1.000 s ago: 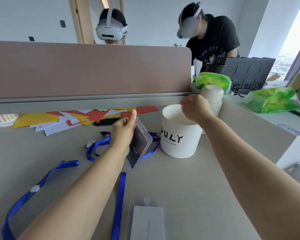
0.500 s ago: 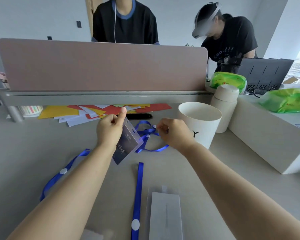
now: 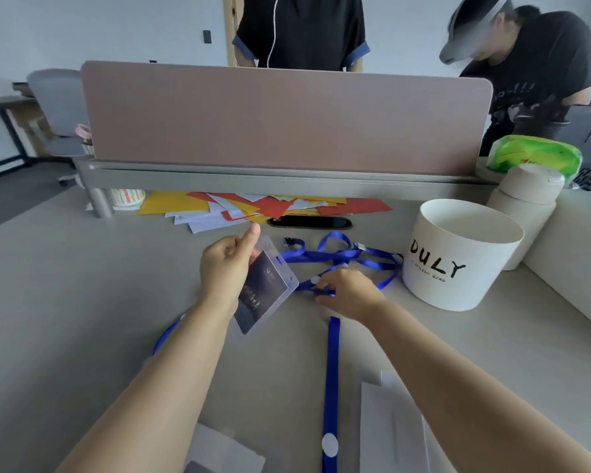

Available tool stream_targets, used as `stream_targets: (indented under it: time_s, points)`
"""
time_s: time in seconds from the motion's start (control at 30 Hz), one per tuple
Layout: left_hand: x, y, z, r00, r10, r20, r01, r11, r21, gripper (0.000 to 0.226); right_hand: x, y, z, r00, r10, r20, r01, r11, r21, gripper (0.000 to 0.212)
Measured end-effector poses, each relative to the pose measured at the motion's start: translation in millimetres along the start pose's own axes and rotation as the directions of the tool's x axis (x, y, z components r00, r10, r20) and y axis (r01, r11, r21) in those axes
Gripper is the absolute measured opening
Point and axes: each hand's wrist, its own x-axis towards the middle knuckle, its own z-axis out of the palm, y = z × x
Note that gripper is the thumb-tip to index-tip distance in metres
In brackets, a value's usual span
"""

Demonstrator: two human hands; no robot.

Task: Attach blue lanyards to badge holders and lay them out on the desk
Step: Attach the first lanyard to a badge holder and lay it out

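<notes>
Left hand [image 3: 224, 268] grips a clear plastic badge holder with a dark card inside [image 3: 266, 288], thumb up, holder tilted above mid-worktop. Right hand [image 3: 350, 292] is down on the grey worktop [image 3: 82, 302], fingertips pinching the tangled blue fabric lanyard [image 3: 342, 257] just beside the holder's right edge. White paper tub lettered DULY [image 3: 458, 257] stands toward the right edge. Another blue lanyard strip [image 3: 331, 377] runs to the near edge.
</notes>
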Motion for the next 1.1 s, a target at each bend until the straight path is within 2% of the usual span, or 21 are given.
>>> stream_targets:
  time_s: [0.07,0.13,0.23,0.33,0.43,0.53,0.63,0.67,0.77,0.87,0.93,0.97,1.03,1.1]
  points:
    - [5,2,-5,0.995,-0.091,-0.042,0.087,0.993,-0.077,0.048,0,-2,2,0.999,-0.040,-0.032,0.041,0.998,0.047,0.013]
    - [11,5,-10,0.984,-0.164,-0.075,0.153,0.980,-0.129,0.049,1,-2,5,0.998,-0.065,-0.011,0.065,0.997,0.046,0.013]
    - [15,9,-16,0.971,-0.224,-0.088,0.209,0.967,-0.148,0.047,1,-3,5,0.992,-0.088,0.089,0.078,0.992,0.103,0.036]
    - [16,10,-19,0.967,-0.242,-0.086,0.226,0.960,-0.163,0.045,3,-8,2,0.993,-0.036,0.108,0.026,0.995,0.093,0.058]
    - [16,11,-18,0.967,-0.243,-0.075,0.229,0.960,-0.158,0.044,9,-19,-1,0.995,0.041,0.093,-0.041,0.999,-0.002,0.063]
    - [18,8,-18,0.967,-0.250,-0.045,0.240,0.957,-0.163,0.044,20,-30,-1,0.996,0.091,0.002,-0.091,0.996,0.008,0.055]
    - [21,4,-20,0.967,-0.256,-0.006,0.252,0.955,-0.159,0.043,46,-35,2,0.973,0.058,-0.225,-0.035,0.994,0.103,0.030]
    - [22,3,-20,0.967,-0.255,0.006,0.252,0.953,-0.169,0.043,56,-35,2,0.969,0.040,-0.243,-0.016,0.995,0.099,0.032]
    - [26,-2,-23,0.967,-0.253,0.019,0.251,0.947,-0.202,0.036,84,-35,8,0.995,0.065,-0.072,-0.065,0.998,0.004,0.041]
    - [29,-7,-24,0.968,-0.251,0.007,0.247,0.945,-0.215,0.035,99,-37,17,0.989,0.141,0.048,-0.134,0.983,-0.127,0.032]
    - [31,-9,-25,0.968,-0.252,-0.015,0.246,0.954,-0.168,0.036,98,-39,21,0.988,0.157,-0.007,-0.157,0.986,-0.054,0.028]
    - [31,-8,-25,0.968,-0.250,-0.023,0.245,0.959,-0.140,0.035,97,-39,21,0.984,0.169,-0.064,-0.166,0.985,0.043,0.029]
    - [32,-9,-26,0.973,-0.228,-0.028,0.224,0.969,-0.103,0.031,87,-40,18,0.952,0.128,-0.276,-0.065,0.972,0.227,0.031]
    - [31,-9,-26,0.983,-0.185,-0.020,0.182,0.978,-0.099,0.027,73,-43,8,0.893,0.103,-0.438,0.077,0.924,0.374,0.018]
